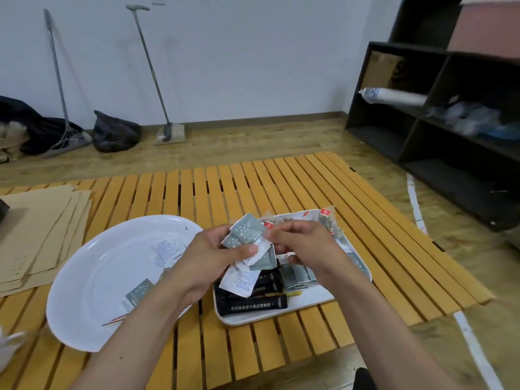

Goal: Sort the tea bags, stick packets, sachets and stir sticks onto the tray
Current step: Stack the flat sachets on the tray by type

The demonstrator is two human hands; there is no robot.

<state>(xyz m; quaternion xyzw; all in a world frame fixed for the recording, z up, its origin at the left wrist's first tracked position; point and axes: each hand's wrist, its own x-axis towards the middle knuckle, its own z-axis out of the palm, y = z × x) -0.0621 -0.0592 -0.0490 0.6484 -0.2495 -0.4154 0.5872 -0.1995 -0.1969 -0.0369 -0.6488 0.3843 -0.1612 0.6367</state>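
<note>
Risk I see: sachets (247,243) fan loose in my left hand (208,257), thumb pressed on top, fingers curled under; one could slip and drop off the tray (312,301) edge. Right hand (301,243) pinches the top sachet's corner. Tray sits just below both hands; plate (92,277) left of them.
</note>
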